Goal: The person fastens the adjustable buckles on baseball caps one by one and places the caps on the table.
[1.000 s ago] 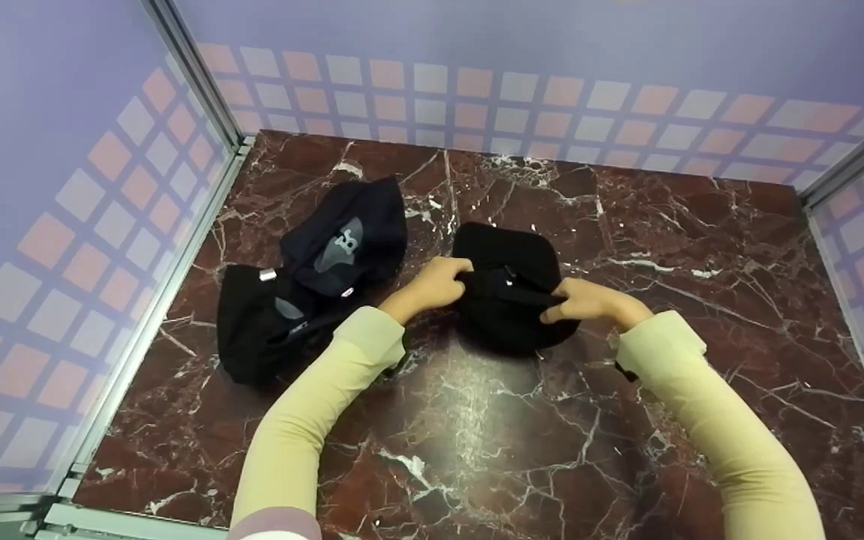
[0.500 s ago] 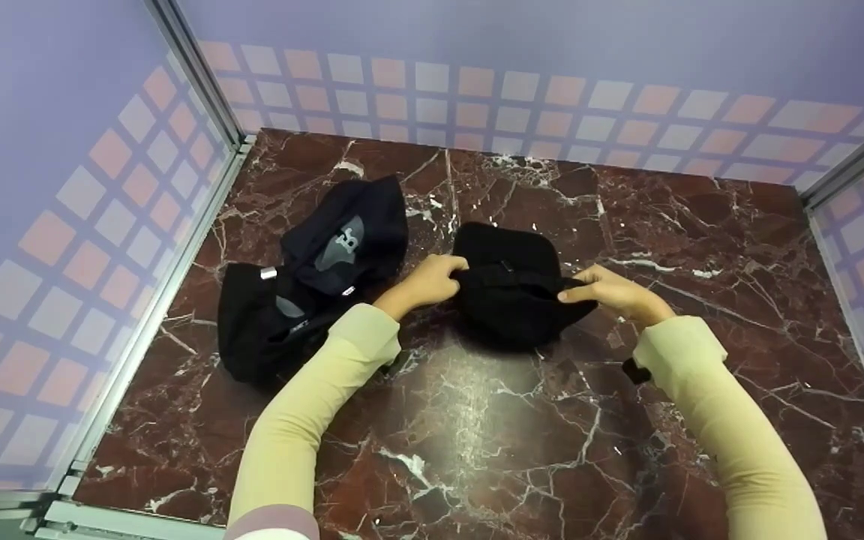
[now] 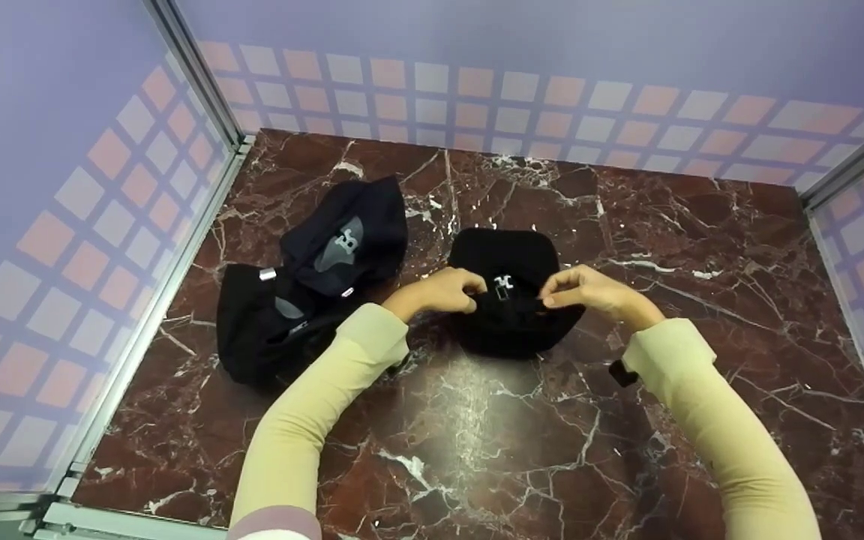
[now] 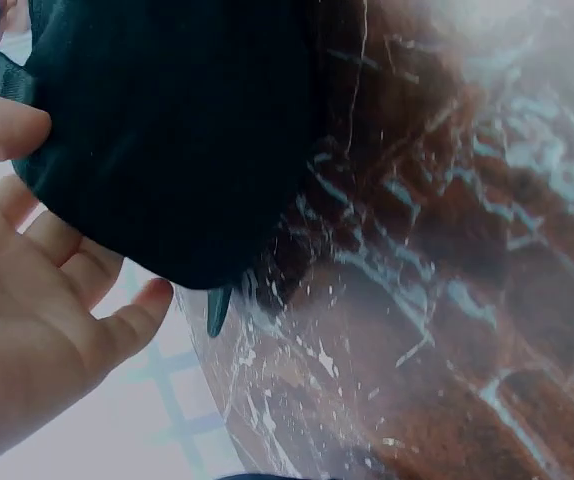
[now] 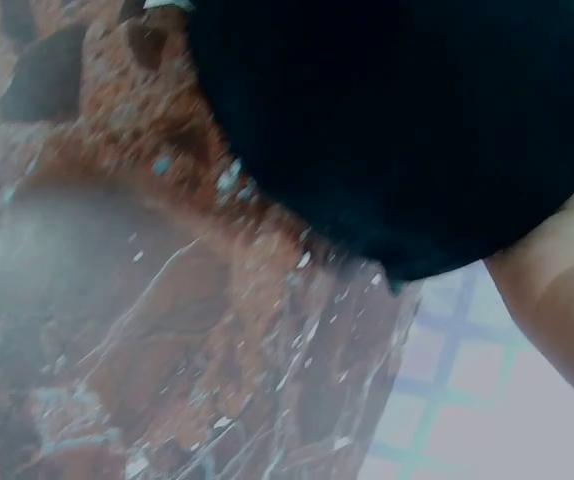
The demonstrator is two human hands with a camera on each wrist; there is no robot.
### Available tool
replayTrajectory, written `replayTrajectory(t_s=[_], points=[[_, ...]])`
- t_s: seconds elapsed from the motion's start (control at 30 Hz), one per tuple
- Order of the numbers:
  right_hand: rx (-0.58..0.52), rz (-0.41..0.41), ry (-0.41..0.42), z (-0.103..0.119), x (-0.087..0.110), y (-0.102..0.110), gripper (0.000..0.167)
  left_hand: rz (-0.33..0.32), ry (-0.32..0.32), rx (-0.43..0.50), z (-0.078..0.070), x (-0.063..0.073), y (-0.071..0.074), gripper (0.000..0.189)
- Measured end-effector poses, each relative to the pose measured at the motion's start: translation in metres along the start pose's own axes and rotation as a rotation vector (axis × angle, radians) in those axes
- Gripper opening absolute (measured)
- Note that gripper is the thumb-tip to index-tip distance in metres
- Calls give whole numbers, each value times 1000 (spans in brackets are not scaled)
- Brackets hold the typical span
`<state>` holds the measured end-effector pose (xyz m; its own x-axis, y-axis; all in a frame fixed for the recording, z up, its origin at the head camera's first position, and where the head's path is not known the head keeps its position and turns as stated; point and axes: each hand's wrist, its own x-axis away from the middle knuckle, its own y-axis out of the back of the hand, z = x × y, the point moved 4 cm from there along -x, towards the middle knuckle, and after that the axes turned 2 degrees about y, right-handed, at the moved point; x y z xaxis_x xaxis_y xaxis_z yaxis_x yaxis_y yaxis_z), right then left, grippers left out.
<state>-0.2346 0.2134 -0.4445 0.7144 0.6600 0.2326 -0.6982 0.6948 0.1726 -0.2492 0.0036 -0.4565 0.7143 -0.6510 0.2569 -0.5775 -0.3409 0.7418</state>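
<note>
A black cap [image 3: 511,334] sits on the marble tabletop between both hands, its brim toward the far wall. A small white emblem and a strap buckle [image 3: 503,291] show near its middle. My left hand [image 3: 443,289] pinches the cap's left edge; in the left wrist view its thumb [image 4: 7,127] lies over the black fabric [image 4: 177,140], with the other fingers behind. My right hand [image 3: 589,291] pinches the right side of the opening between thumb and forefinger. In the right wrist view the cap [image 5: 397,130] hides most of that hand.
Left of the hands lie a navy cap [image 3: 372,217] with a grey logo patch and a black cap [image 3: 244,322] with a small pale tag, overlapping. Patterned purple panels [image 3: 477,37] in metal frames enclose the tabletop [image 3: 492,465] at the back and sides.
The right hand pulls the cap's right edge outward, then comes back in. The left hand shifts slightly right and down. The white emblem and buckle now show between the hands.
</note>
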Motion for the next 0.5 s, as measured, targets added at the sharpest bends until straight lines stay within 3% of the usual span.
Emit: replayTrajectory(t_s=[0.13,0.3,0.4,0.5], points=[[153,-11,13,6,-8,-7,34,-28,-37,9,-4,0,-2,20],[232,36,-87,7,-20,-16,57,-93,-81,19,-13,2,1,12],[221,47,-165,4,-27,-21,62,-111,-103,20,-18,3,1,10],[298,54,-208,1,-34,-25,55,-132,-112,35,-20,4,1,9]])
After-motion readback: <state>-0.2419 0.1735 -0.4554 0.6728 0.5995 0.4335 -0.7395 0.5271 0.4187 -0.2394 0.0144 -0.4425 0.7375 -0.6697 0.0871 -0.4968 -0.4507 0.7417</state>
